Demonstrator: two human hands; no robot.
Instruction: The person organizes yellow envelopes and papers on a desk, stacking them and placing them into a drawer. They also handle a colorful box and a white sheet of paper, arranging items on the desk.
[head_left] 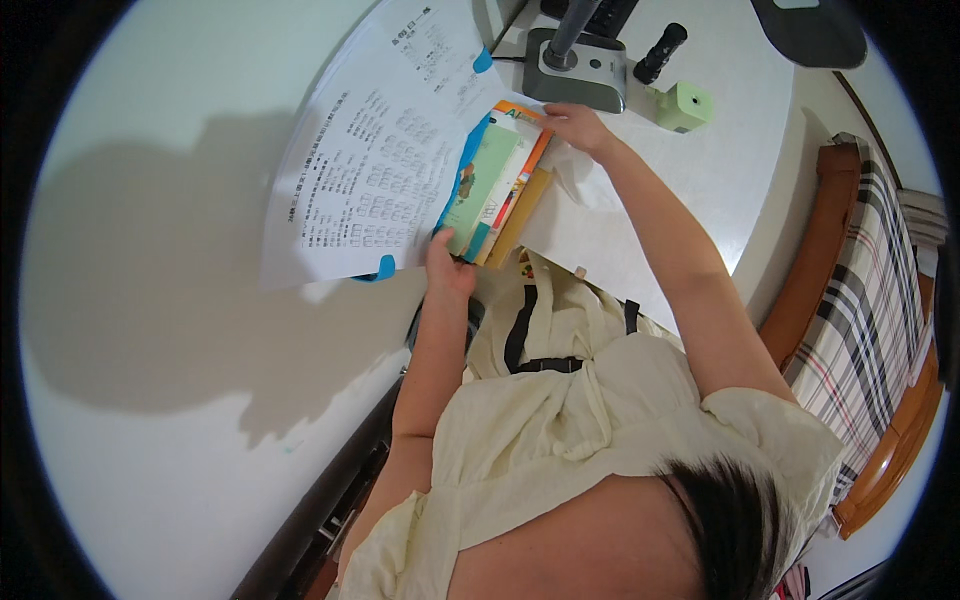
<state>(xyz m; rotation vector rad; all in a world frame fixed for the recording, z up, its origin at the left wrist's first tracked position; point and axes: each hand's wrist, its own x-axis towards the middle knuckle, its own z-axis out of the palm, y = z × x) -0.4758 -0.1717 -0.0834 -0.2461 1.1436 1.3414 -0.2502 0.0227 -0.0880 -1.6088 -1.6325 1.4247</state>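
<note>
A stack of thin books (490, 185), with a pale green cover on top and orange and brown edges beneath, lies tilted at the desk's left edge. My left hand (452, 268) grips its lower left end, thumb on top. At the far right corner my right hand (580, 128) holds the books' edge, its fingers partly hidden. Printed white sheets (380, 170) spread to the left of the stack, against the wall. A blue holder (466, 165) shows between sheets and books, and blue tabs (387, 267) sit at the sheets' edges.
On the white desk (730, 150) stand a grey lamp base (577, 70), a black cylinder (661, 54) and a light green box (685, 106). Crumpled white plastic (583, 180) lies under my right forearm. A wooden bed (812, 260) with plaid bedding stands at the right.
</note>
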